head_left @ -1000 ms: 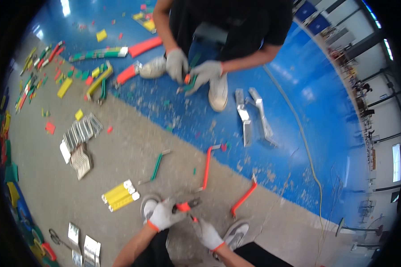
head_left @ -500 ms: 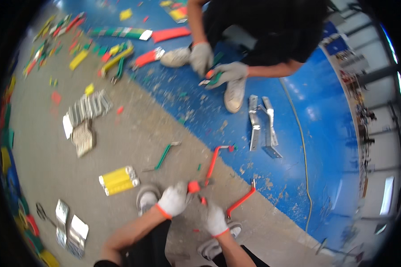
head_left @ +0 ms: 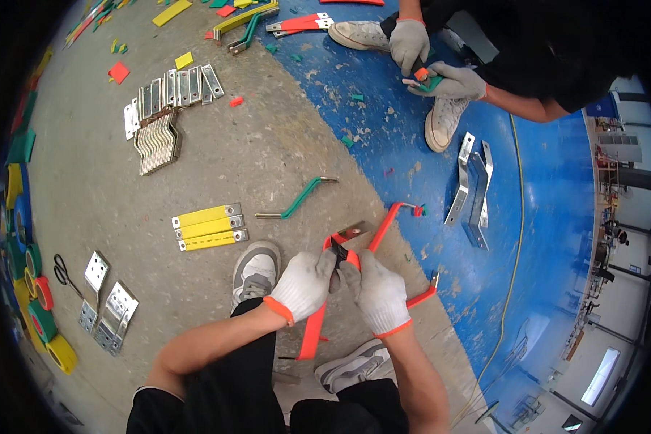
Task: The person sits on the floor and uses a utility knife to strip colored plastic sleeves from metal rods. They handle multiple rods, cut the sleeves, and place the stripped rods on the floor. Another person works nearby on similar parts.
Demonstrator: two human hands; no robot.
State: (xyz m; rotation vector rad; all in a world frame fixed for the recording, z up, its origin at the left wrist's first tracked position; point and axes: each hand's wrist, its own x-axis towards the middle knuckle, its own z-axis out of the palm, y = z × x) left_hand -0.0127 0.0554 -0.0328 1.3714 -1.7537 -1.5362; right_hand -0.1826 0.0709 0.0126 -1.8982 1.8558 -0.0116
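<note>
My left hand (head_left: pixel 307 281) was clenched around a red-sleeved bar (head_left: pixel 313 334), its middle hidden beneath my glove. My right hand (head_left: pixel 377 288) curled at a small black object (head_left: pixel 338 251), mostly covered; I couldn't tell what it grasped. Around us, bare grey concrete (head_left: pixel 195 289) met chipped blue flooring (head_left: pixel 550 217); a window (head_left: pixel 600 376) tilted near the dark rim.

Dark printed line on lowest yellow bar (head_left: pixel 211 241), too small to read; no legible text.
</note>
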